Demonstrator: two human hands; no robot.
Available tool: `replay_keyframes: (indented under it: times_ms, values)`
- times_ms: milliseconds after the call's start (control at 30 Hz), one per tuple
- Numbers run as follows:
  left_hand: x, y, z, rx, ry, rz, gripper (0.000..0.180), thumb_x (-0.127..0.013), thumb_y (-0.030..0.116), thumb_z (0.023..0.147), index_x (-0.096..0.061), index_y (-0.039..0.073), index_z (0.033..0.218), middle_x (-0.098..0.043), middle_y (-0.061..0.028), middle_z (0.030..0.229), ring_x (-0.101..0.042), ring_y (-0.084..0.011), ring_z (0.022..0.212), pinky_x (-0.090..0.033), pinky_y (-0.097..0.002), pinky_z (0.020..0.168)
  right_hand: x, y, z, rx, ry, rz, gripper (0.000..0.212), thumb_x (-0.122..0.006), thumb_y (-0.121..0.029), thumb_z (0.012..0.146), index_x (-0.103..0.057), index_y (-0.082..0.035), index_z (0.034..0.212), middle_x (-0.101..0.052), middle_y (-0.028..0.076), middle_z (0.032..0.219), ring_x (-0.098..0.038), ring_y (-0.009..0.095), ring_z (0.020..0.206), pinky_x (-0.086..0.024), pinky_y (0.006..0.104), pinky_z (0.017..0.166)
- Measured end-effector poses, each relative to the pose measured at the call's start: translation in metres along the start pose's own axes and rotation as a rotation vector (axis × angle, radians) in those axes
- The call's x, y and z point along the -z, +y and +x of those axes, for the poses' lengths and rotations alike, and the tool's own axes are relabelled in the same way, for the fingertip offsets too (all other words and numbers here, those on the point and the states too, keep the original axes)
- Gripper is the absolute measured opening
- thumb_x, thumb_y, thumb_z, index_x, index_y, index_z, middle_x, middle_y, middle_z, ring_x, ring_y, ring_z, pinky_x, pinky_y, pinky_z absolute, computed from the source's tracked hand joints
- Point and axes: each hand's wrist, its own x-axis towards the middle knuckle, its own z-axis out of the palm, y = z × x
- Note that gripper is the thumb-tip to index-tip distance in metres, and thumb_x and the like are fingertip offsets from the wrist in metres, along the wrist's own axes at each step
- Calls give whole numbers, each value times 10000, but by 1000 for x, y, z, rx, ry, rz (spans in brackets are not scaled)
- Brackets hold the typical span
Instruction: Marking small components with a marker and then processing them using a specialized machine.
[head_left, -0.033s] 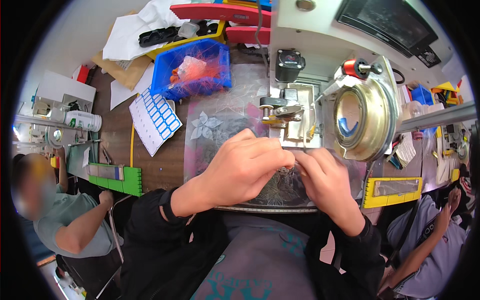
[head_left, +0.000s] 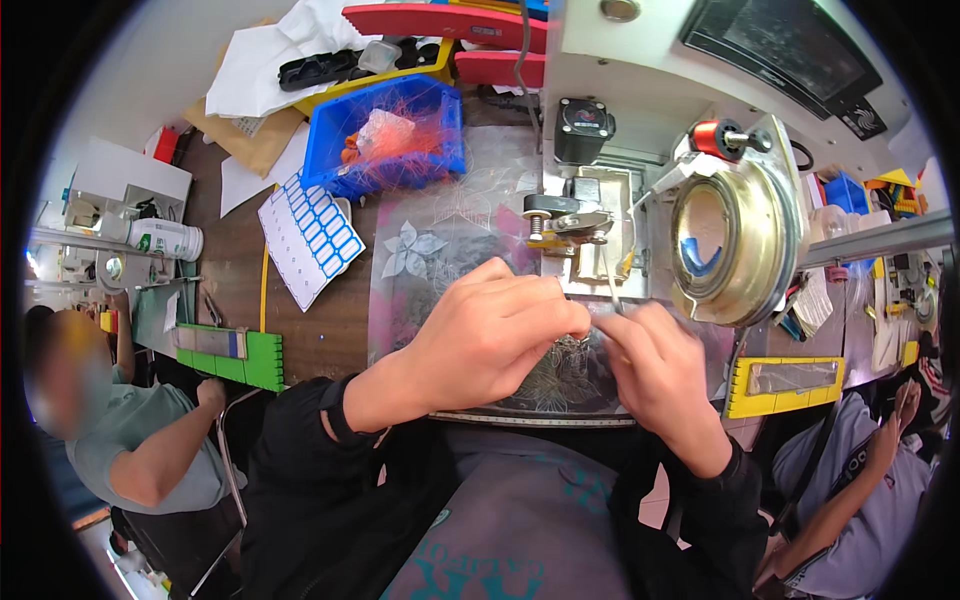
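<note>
My left hand (head_left: 492, 325) is closed in a pinch above the clear-covered work mat (head_left: 420, 300); what its fingertips hold is hidden. Close beside it on the right, my right hand (head_left: 655, 365) has its fingers drawn together, slightly smeared by motion. A thin pale rod (head_left: 612, 283) rises from the right fingertips toward the machine; its kind I cannot make out. Just beyond both hands stands the machine's small metal clamp head (head_left: 572, 222). To its right sits a round brass-coloured wheel (head_left: 735, 245) with a red wire spool (head_left: 716, 137) above it.
A blue bin (head_left: 385, 135) with tangled reddish wire stands at the back left, near a blue-and-white label sheet (head_left: 312, 240). A black screen (head_left: 780, 55) tops the machine. A yellow tray (head_left: 785, 386) lies at the right edge. Co-workers sit on both sides.
My right hand has shifted slightly right and toward me, a little apart from the left, and the thin rod's lower end has moved with it. The left hand stays in place.
</note>
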Motion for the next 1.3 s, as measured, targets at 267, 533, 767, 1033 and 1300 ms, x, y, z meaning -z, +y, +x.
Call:
replay_keyframes:
  times_ms: [267, 533, 767, 1033, 1300]
  values:
    - [-10, -25, -7, -89, 7, -9, 350, -682, -55, 687, -657, 112, 993, -592, -4, 795, -569, -213, 681, -374, -344, 658, 54, -23, -15, 194, 309, 169, 133, -657, -207, 862, -592, -92, 840, -446, 42, 695, -497, 209, 578, -331, 327, 449]
    - [-11, -31, -7, -117, 8, 2, 328, -692, -15, 692, -671, 121, 990, -610, 17, 813, -571, -189, 682, -377, -336, 664, 48, -26, 6, 305, 406, 49, 186, -590, -326, 929, -574, -151, 868, -441, 19, 728, -477, 177, 634, -277, 296, 440]
    - [-10, -30, -7, -124, 16, 4, 280, -685, 8, 708, -683, 115, 966, -642, 25, 835, -582, -173, 684, -381, -327, 669, 41, -27, 9, 278, 438, 17, 116, -615, -239, 845, -542, -150, 824, -393, 11, 647, -446, 171, 549, -237, 294, 430]
    - [-11, -29, -5, -132, -13, 18, 270, -691, 13, 717, -678, 117, 966, -639, 28, 834, -577, -173, 673, -386, -325, 673, 37, -32, 9, 267, 558, 33, 139, -637, -244, 753, -560, -157, 828, -402, 2, 673, -460, 168, 573, -261, 292, 451]
    - [-10, -29, -5, -129, 3, 23, 248, -693, 17, 747, -673, 120, 971, -641, 23, 837, -578, -178, 675, -392, -330, 676, 51, -27, 1, 280, 340, 36, 216, -627, -305, 876, -561, -121, 785, -398, 8, 653, -453, 167, 534, -278, 310, 458]
